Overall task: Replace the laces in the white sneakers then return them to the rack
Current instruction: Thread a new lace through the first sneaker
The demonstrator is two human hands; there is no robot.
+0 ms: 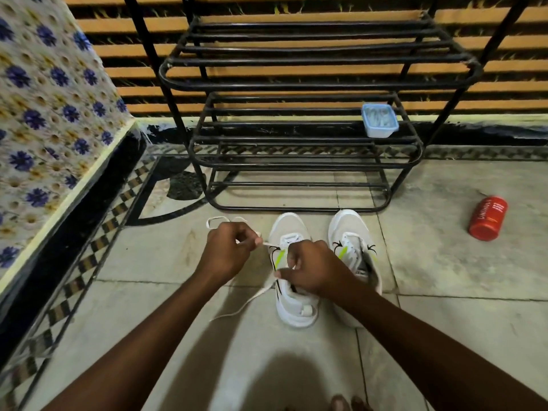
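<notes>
Two white sneakers stand side by side on the tiled floor in front of the black metal rack [296, 164]. My left hand [228, 250] pinches a white lace [237, 310] pulled out to the left of the left sneaker [292, 310]; a loop of it lies beyond the hand, and a loose end trails over the floor. My right hand [314, 271] rests on the left sneaker's tongue area and pinches the lace at the eyelets. The right sneaker [350, 232] sits just to the right, partly hidden by my right wrist.
A small blue plastic container [379, 120] sits on the rack's middle shelf at the right. A red can [487, 218] lies on the floor to the right. A flower-patterned surface [50, 114] with a black edge runs along the left. My toes [350, 403] show at the bottom.
</notes>
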